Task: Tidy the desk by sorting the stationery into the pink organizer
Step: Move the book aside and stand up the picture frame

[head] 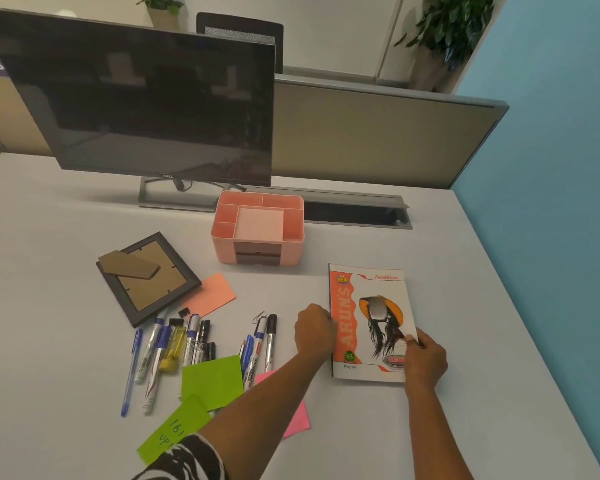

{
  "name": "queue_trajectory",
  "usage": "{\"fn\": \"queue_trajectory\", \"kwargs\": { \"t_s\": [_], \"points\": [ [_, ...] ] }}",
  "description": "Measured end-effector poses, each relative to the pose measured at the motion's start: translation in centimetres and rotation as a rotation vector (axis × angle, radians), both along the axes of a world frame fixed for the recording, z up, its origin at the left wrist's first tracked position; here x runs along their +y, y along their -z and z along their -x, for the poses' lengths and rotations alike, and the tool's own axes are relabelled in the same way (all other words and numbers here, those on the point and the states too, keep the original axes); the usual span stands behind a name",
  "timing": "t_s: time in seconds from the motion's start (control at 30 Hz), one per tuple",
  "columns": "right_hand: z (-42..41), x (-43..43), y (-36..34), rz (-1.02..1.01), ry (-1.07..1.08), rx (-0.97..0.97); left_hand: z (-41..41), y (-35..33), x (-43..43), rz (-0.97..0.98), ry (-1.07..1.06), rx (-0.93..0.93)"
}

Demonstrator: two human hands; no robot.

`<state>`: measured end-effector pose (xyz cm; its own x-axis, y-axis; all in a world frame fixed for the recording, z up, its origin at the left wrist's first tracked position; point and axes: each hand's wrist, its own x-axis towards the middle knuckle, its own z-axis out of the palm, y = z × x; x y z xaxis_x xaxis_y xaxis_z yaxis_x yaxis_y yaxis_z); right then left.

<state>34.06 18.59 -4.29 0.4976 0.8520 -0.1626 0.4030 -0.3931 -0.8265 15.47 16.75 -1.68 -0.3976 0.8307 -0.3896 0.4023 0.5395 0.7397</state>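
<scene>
Both hands are gripping a notebook (pixel 371 323) lying flat, right of the pens (pixel 174 344) | left hand (pixel 314 332) is curling onto its spine edge, right hand (pixel 426 355) is pinching the lower right corner | thin, light, floppy; probably best held by the spine | pink organizer (pixel 257 230) is sitting empty behind.

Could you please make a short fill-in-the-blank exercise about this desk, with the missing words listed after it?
1. Both hands hold the edges of the ____, right of the pens.
2. The pink organizer stands in front of the ____.
3. The picture frame lies with its ____ side up.
4. The orange sticky note touches the frame's ____ corner.

Missing words: notebook; monitor; back; right
</scene>
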Motion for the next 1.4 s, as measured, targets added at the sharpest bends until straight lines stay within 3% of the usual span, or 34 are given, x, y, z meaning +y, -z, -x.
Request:
{"fn": "queue_trajectory", "kwargs": {
  "t_s": [0.3, 0.87, 1.1, 1.27, 1.4],
  "points": [
    [-0.7, 2.8, -0.2, 0.011, 0.042, 0.013, -1.1, 0.1, 2.9, 0.063, 0.043, 0.105],
    [-1.0, 3.4, 1.7, 0.074, 0.039, -0.391, -1.8, 0.4, 2.9, 0.064, 0.057, 0.098],
    [3.1, 0.7, 0.3, -0.146, -0.008, -0.45, 0.4, -0.2, 0.6, -0.096, 0.077, 0.111],
    [9.5, -2.2, 0.2, -0.235, -0.275, -0.556, 2.8, -0.7, -2.1, -0.172, 0.137, 0.27],
    [14.1, -4.0, 0.1, -0.245, -0.453, -0.57, 6.0, -0.9, -4.3, -0.221, 0.191, 0.559]
  ]
}}
